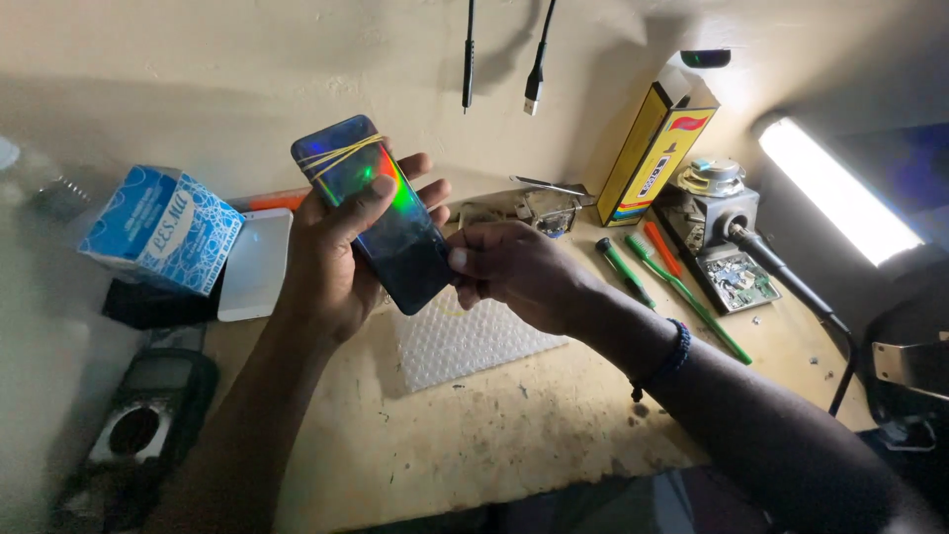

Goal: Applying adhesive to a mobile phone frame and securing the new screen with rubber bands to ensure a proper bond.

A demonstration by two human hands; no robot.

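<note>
- Leftmost, a black multimeter (138,430) lies at the lower left of the frame, and a blue patterned box (163,227) stands above it beside a white phone-shaped slab (255,264).
- Left of centre, the left hand (331,262) wraps around a dark smartphone (386,213), thumb across its glossy, rainbow-sheened back; yellow rubber bands (341,155) cross its upper end.
- At centre, the right hand (509,272) pinches the smartphone's lower right edge with curled fingers; a dark bracelet (664,361) circles that wrist.
- Below both hands, a sheet of bubble wrap (465,341) lies on the worn workbench (494,425).
- Right of centre, green and orange screwdrivers (672,282) lie near a tall yellow carton (652,148).
- Far right, a strip lamp (835,188) glows.
</note>
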